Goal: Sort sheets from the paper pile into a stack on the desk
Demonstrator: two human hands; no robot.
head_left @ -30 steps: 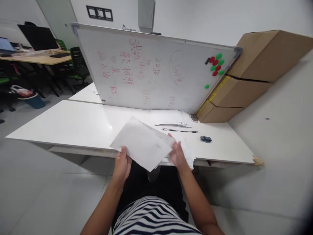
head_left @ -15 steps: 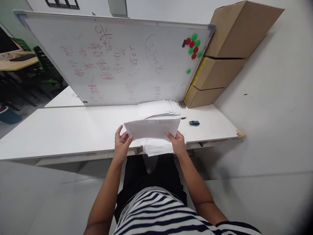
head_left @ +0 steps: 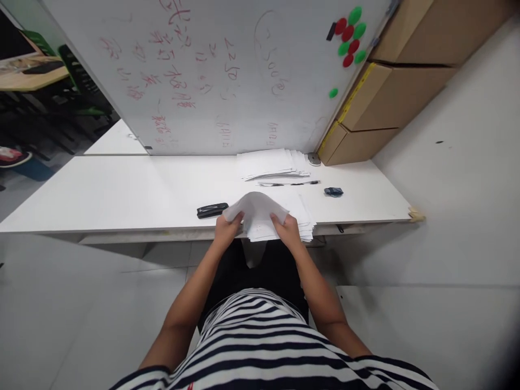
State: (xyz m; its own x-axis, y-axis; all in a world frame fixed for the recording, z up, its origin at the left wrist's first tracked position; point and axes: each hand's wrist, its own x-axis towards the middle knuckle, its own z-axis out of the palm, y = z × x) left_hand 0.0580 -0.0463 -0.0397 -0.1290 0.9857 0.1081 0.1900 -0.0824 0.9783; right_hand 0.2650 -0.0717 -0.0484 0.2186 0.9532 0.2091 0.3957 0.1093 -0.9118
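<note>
Between my two hands, white paper sheets (head_left: pixel 257 205) are bent upward into an arch. My left hand (head_left: pixel 228 227) grips their left edge, thumb on top. The right edge is pinched in my right hand (head_left: pixel 286 227), thumb also on top. How many sheets I hold cannot be made out. Beneath them a loose stack of papers (head_left: pixel 304 219) lies at the table's front edge, partly hidden by the held sheets and my hands. A black stapler (head_left: pixel 212 210) lies just left of my left hand.
A second paper stack (head_left: pixel 268 163) lies farther back, with a pen (head_left: pixel 290 184) in front of it. A small dark blue object (head_left: pixel 333 192) lies to the right on the white table (head_left: pixel 134 195). Behind stand a whiteboard (head_left: pixel 195 81) with magnets and stacked cardboard boxes (head_left: pixel 361 143).
The sheets were nearly flat and are now arched. My left hand, partly spread before, has closed on them and moved inward. The stapler has come into sight, and the view has tilted down.
</note>
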